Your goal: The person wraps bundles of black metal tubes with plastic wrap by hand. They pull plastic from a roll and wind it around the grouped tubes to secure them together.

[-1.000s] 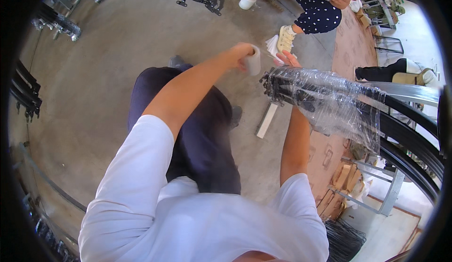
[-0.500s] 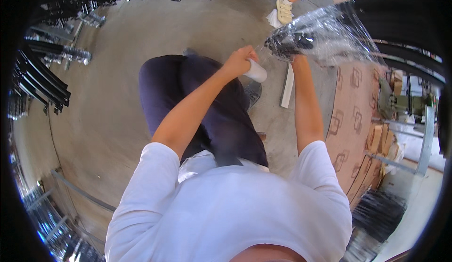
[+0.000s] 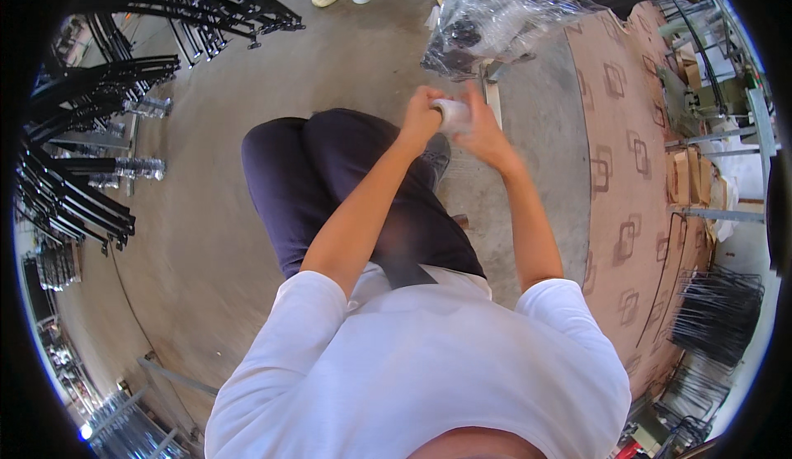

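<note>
Crosswise, film roll (image 3: 452,116) between hands.

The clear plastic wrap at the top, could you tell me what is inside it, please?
Inside the clear plastic wrap is a bundle of black metal parts, their dark ends showing at its lower left. The crinkled, shiny film hides their exact shape and number.

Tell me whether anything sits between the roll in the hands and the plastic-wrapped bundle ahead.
Nothing visible does. The left hand and right hand both hold the white roll just short of the wrapped bundle of black metal parts; only bare concrete floor shows in the gap between them.
</note>
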`<move>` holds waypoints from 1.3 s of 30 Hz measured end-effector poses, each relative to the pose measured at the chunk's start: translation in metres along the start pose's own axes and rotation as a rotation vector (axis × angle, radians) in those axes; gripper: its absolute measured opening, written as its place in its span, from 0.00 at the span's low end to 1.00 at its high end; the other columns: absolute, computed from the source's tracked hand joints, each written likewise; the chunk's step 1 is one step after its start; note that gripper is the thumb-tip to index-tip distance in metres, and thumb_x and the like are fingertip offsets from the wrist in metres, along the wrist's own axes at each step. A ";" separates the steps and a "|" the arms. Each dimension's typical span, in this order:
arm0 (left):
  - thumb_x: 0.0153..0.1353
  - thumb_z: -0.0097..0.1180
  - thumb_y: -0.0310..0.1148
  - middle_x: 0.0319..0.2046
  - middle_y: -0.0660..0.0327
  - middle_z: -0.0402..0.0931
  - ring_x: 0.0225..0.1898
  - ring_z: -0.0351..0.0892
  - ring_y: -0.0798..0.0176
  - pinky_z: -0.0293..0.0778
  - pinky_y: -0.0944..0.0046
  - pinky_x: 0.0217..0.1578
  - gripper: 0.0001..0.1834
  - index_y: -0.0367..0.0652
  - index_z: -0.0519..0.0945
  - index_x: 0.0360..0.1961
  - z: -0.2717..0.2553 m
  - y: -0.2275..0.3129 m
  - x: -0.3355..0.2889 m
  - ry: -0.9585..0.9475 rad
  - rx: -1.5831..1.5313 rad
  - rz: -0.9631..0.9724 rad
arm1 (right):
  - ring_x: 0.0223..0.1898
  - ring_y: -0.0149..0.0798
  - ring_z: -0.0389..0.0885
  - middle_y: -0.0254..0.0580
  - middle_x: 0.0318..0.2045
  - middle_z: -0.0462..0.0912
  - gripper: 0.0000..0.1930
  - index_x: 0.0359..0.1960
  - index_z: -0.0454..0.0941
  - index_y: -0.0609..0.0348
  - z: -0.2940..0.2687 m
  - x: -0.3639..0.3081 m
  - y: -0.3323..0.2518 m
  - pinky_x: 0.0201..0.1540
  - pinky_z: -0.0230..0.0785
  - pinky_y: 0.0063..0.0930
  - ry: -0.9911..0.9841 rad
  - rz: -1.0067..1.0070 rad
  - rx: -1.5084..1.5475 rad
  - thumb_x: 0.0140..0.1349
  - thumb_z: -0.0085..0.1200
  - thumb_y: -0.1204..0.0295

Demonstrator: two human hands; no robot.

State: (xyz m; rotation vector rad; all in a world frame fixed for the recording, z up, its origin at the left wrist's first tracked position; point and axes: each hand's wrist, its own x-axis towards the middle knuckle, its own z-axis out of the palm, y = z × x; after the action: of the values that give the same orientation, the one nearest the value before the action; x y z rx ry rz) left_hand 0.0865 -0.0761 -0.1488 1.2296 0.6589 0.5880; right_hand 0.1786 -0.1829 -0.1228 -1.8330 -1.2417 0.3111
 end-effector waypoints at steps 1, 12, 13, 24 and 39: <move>0.41 0.43 0.16 0.38 0.53 0.74 0.41 0.73 0.61 0.67 0.66 0.42 0.18 0.34 0.68 0.38 0.002 0.000 0.000 -0.013 -0.049 -0.037 | 0.48 0.48 0.68 0.47 0.46 0.70 0.29 0.48 0.65 0.59 -0.003 -0.004 -0.009 0.49 0.64 0.38 -0.036 -0.114 -0.226 0.39 0.56 0.74; 0.53 0.36 0.37 0.45 0.53 0.69 0.49 0.65 0.52 0.59 0.50 0.50 0.22 0.34 0.66 0.46 -0.012 0.013 0.056 0.148 -0.817 -0.428 | 0.35 0.47 0.75 0.47 0.36 0.75 0.27 0.42 0.66 0.58 -0.053 0.015 -0.031 0.39 0.67 0.35 -0.134 0.097 0.018 0.36 0.62 0.69; 0.55 0.34 0.38 0.45 0.53 0.69 0.49 0.65 0.52 0.59 0.50 0.50 0.22 0.34 0.66 0.46 0.002 0.024 0.062 0.078 -0.944 -0.396 | 0.37 0.47 0.75 0.48 0.35 0.75 0.27 0.43 0.66 0.56 -0.055 0.015 -0.020 0.39 0.67 0.35 -0.093 0.069 0.104 0.37 0.61 0.70; 0.59 0.31 0.39 0.44 0.54 0.70 0.48 0.68 0.53 0.66 0.49 0.47 0.20 0.38 0.68 0.45 0.001 0.003 0.084 -0.079 -1.170 -0.339 | 0.37 0.36 0.72 0.39 0.34 0.74 0.34 0.53 0.57 0.59 -0.082 0.132 0.061 0.38 0.65 0.26 -0.018 0.093 0.283 0.41 0.58 0.76; 0.54 0.42 0.51 0.48 0.53 0.65 0.50 0.63 0.46 0.59 0.47 0.47 0.27 0.42 0.65 0.48 -0.058 0.002 0.119 0.134 -0.416 -0.683 | 0.41 0.35 0.71 0.42 0.43 0.72 0.23 0.52 0.56 0.60 0.065 0.113 0.091 0.40 0.65 0.28 -0.047 0.443 1.004 0.52 0.44 0.81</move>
State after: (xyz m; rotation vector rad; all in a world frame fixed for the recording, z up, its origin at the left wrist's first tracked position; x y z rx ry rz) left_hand 0.1241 0.0479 -0.1748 0.5242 0.9552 0.2119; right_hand 0.2478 -0.0643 -0.2023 -1.1687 -0.4942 1.0154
